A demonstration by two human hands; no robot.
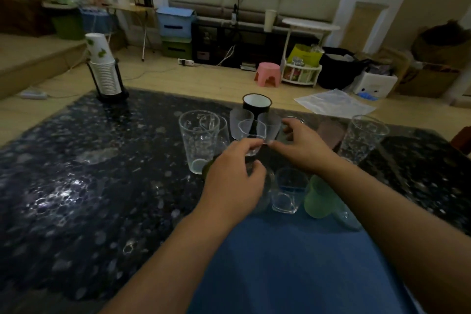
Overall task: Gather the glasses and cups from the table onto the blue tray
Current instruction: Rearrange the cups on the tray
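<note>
Blue tray (pixel 293 262) nearest, flat on the dark speckled counter (pixel 76 199). At its far edge: clear tumbler (pixel 286 192), frosted green cup (pixel 318 199), a bluish glass (pixel 348 216) partly hidden by the right forearm.

Left hand (pixel 234 176): fingers curled, grip looks pinched on the base of a small clear glass (pixel 251 136). Right hand (pixel 303 145): fingertips at the foot of a frosted cup (pixel 269 125); whether it holds or only touches it, cannot tell.

Beyond, on the counter just past the tray: tall clear glass (pixel 198 140) to the left, second frosted cup (pixel 240 122), black mug (pixel 256 104), tall bubbled glass (pixel 362 140) to the right, well apart from the cluster.

Handling, my read: glass is stiff, smooth, brittle, and packed rim to rim, so clinks and tips are likely. Take the small ones round the body low down, one per hand. The tall ones look top-heavy; hold them mid-wall.

Far left corner: paper cup stack in a black holder (pixel 105 69).
</note>
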